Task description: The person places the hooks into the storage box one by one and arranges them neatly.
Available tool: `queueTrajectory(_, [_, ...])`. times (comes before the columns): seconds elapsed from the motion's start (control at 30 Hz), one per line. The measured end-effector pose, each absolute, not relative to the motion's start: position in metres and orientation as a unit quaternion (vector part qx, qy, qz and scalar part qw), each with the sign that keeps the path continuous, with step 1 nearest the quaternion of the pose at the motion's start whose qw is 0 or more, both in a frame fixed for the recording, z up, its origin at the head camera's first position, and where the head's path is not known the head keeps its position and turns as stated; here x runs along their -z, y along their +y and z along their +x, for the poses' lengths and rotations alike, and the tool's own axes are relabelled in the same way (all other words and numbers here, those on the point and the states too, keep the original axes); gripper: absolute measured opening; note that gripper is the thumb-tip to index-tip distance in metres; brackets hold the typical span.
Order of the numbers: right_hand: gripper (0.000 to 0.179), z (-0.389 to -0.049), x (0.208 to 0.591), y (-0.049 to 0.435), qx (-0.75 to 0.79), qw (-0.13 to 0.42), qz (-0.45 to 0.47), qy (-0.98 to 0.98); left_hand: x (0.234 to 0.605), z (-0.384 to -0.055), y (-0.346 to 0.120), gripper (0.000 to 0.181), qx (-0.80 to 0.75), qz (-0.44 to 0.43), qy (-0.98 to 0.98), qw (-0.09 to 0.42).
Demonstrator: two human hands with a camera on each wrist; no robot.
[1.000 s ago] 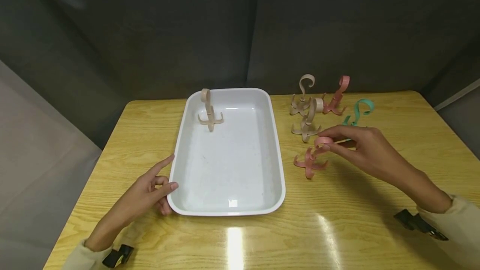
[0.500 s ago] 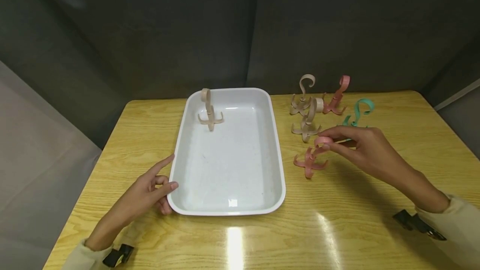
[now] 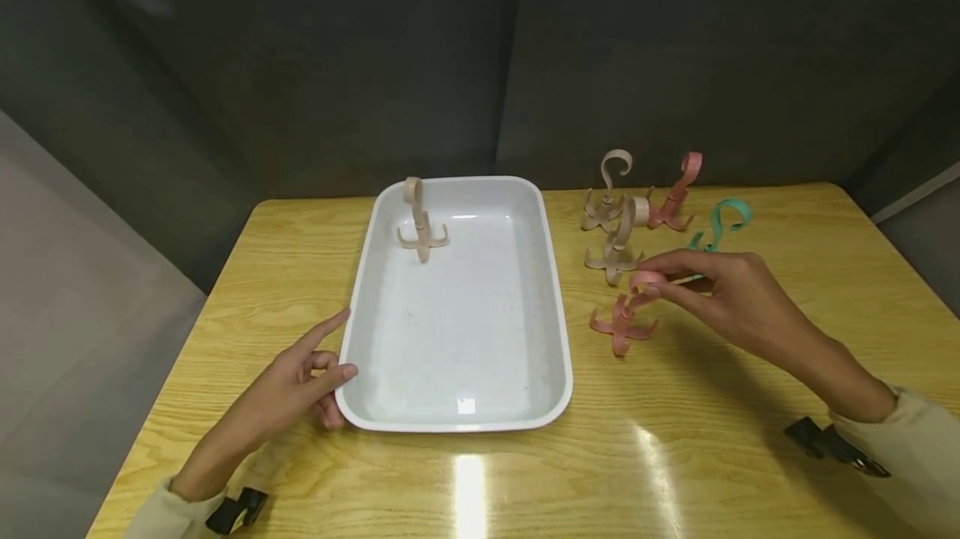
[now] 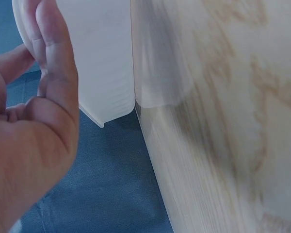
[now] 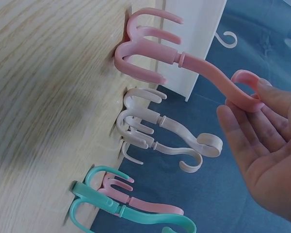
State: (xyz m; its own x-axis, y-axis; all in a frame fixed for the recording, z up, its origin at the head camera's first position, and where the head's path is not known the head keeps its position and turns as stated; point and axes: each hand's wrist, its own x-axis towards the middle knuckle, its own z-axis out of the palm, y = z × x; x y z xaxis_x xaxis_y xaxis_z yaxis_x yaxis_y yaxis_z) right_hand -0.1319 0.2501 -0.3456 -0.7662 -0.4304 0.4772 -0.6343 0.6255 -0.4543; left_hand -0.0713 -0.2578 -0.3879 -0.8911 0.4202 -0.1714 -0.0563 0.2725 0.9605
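Note:
A pink multi-prong hanger hook [image 3: 622, 326] stands prongs-down on the table, right of the white tray [image 3: 456, 425]. My right hand [image 3: 738, 299] pinches its curled top between thumb and fingers; the right wrist view shows the same pink hook [image 5: 157, 51] in that grip. My left hand [image 3: 288, 385] holds the tray's left rim, thumb over the edge and index finger stretched along it. In the left wrist view, the left hand [image 4: 43, 107] is against the tray's outer wall [image 4: 104, 58]. One beige hook [image 3: 423, 232] stands inside the tray, at its far left corner.
Behind the pinched hook stand two beige hooks, one nearer [image 3: 617, 256] and one farther [image 3: 606, 210]. Beside them are another pink hook [image 3: 672, 204] and a green hook [image 3: 717, 227], partly hidden by the right hand. A dark curtain [image 3: 480, 64] hangs behind the wooden table [image 3: 555, 481].
Almost nothing differs. The whole head view has shifted very slightly; both hands keep their places, the right on the pink hook and the left on the tray rim.

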Motion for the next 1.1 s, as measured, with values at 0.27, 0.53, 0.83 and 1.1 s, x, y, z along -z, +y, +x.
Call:
queueTrajectory(0.27, [0.030,-0.133,0.341,0.250,-0.307,0.167,0.303,-0.886,0.389,-0.072,-0.258,0.080,-0.594,0.119,0.770,0.202])
queueTrajectory(0.53, [0.034,-0.135,0.333,0.249,-0.313,0.175,0.306,-0.882,0.388,-0.072,-0.257,0.079,-0.592,0.120,0.772,0.198])
queueTrajectory(0.83, [0.030,-0.141,0.322,0.246,-0.298,0.204,0.324,-0.874,0.389,-0.073,-0.257,0.079,-0.592,0.125,0.772,0.195])
queueTrajectory(1.1, [0.027,-0.146,0.308,0.242,-0.289,0.209,0.338,-0.871,0.391,-0.072,-0.258,0.079,-0.592,0.124,0.772,0.196])
